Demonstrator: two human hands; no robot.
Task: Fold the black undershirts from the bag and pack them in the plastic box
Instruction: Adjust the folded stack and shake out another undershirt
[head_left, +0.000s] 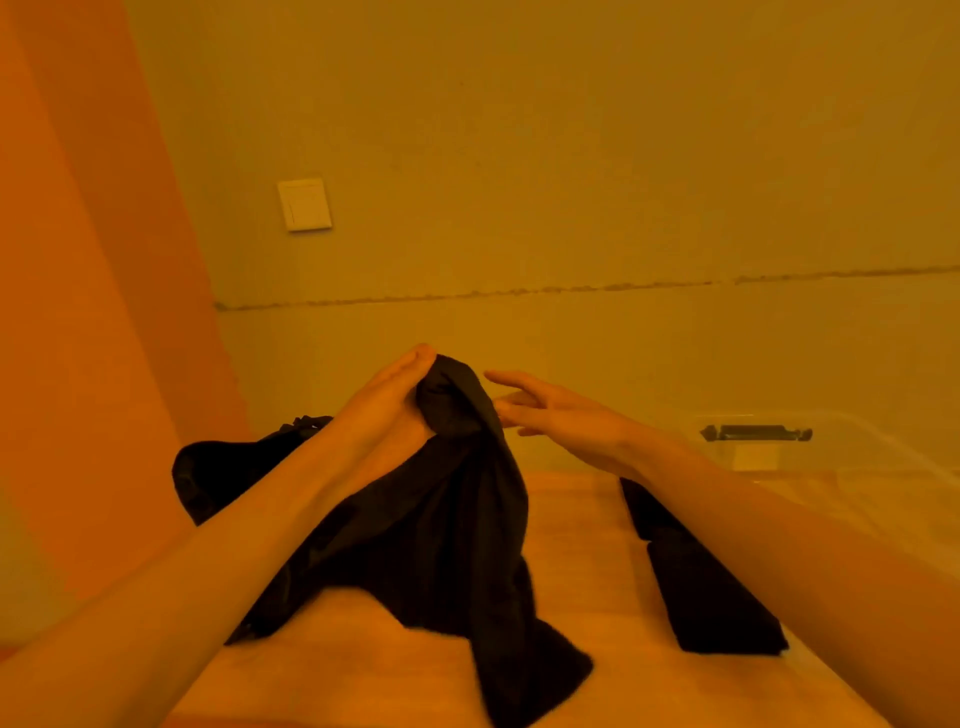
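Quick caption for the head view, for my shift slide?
Left hand holds up a bunched black undershirt over the table; open right hand reaches toward it.

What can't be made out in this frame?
Head view:
- Bag: mostly behind the left arm and the lifted undershirt; contents unseen.
- Box: cut off by the right edge and the right arm; fill unclear.
- Folded shirts in it: dark, partly under that arm; count unclear.
- Left hand: fingers buried in the undershirt.

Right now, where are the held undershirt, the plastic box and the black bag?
held undershirt (447, 519), head view, hanging middle cloth.
plastic box (872, 441), head view, clear far wall.
black bag (213, 478), head view, left side.
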